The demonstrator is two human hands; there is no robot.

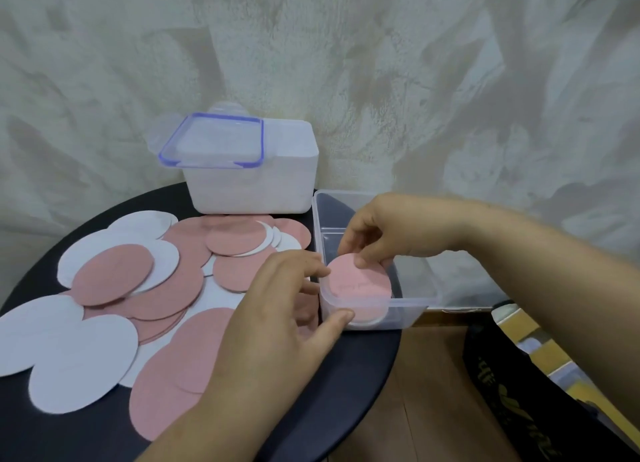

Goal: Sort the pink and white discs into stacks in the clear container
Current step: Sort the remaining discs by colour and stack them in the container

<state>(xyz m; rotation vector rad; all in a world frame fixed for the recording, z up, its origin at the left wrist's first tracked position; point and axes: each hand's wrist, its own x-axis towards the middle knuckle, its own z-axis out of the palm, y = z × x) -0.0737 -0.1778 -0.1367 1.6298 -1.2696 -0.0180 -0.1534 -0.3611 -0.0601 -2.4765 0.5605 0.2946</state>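
right hand [381, 233]: reaching in from above, fingertips and thumb pinching the far edge of a pink disc [356, 285]
left hand [277, 309]: fingers loose and spread, pointer tip at the rim by the disc, thumb tip pressed on the near wall
pink disc: near-left corner of the clear container [412, 302], something pale under it
clear container: right edge of the bench [311, 392]
loose discs [138, 306]: pink and white, overlapping in a mess just left of the container
behind: white box [249, 188], blue-rimmed lid [211, 141] on top

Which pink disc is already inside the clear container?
The pink disc the right hand pinches, in the clear container's near-left corner. The other pink discs lie loose on the black table.
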